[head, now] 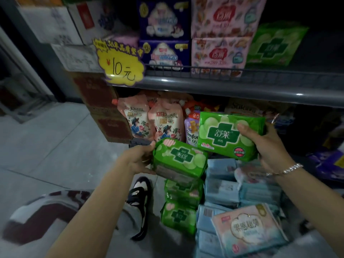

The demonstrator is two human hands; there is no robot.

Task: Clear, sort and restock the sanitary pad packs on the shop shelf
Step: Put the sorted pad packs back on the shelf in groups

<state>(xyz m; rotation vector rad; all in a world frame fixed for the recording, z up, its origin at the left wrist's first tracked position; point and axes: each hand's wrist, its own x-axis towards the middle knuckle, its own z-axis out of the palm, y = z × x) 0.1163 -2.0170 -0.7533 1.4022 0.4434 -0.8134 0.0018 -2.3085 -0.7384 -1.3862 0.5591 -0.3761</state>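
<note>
My right hand (270, 144) grips a green pad pack (223, 135) with a dark green cross, held face up in front of the lower shelf. My left hand (138, 158) grips a second green pack (179, 159), turned upside down, at its left end. Below it two more green packs (178, 216) lie stacked on the floor. To their right sit several pale blue packs (232, 190) and a pink-and-teal pack (249, 229). On the upper shelf (223, 86) stand purple packs (165, 34), pink packs (221, 34) and one green pack (273, 45).
A yellow price tag reading 10 (121, 62) hangs at the shelf's left end. Detergent refill pouches (150, 121) stand on the lower shelf. Brown cartons (104, 108) are stacked at the left. My shoe (139, 202) and knee are on the grey floor (46, 146).
</note>
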